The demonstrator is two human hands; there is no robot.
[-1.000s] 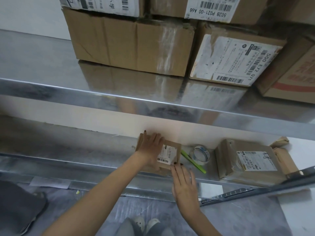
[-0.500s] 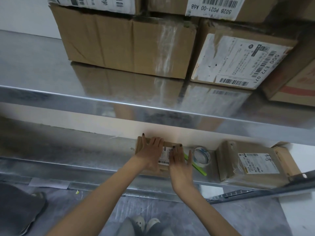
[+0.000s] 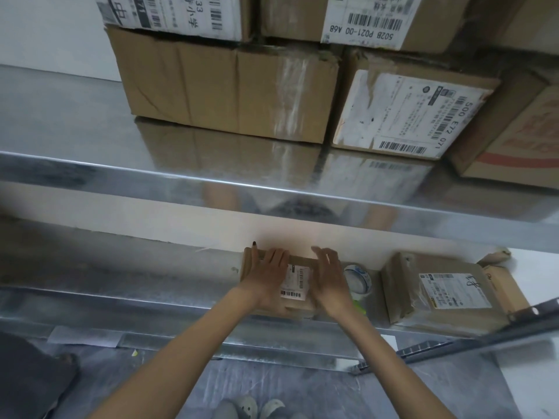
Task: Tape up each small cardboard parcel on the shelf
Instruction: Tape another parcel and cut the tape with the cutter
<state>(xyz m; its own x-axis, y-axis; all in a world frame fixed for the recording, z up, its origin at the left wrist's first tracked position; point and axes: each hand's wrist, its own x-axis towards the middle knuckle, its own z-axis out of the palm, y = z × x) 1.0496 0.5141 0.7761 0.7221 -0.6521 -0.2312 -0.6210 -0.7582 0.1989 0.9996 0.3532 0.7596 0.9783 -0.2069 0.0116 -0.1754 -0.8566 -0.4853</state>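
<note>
A small cardboard parcel (image 3: 298,278) with a white barcode label lies on the lower metal shelf (image 3: 127,279). My left hand (image 3: 267,275) lies flat on its left half, fingers straight and pointing to the back. My right hand (image 3: 328,279) lies along the parcel's right side, fingers stretched over its far edge. A roll of clear tape (image 3: 358,278) stands just right of my right hand, with a green tool (image 3: 360,306) partly hidden beside it. A bigger taped parcel (image 3: 435,293) with a label lies further right.
The upper shelf edge (image 3: 272,192) overhangs the work area and carries several large cardboard boxes (image 3: 230,86). A crumpled brown packet (image 3: 499,285) lies at the far right of the lower shelf. My feet (image 3: 251,408) stand on the grey floor below.
My right hand came up from the shelf's front edge onto the parcel's right side. My left hand stayed on the parcel's left half.
</note>
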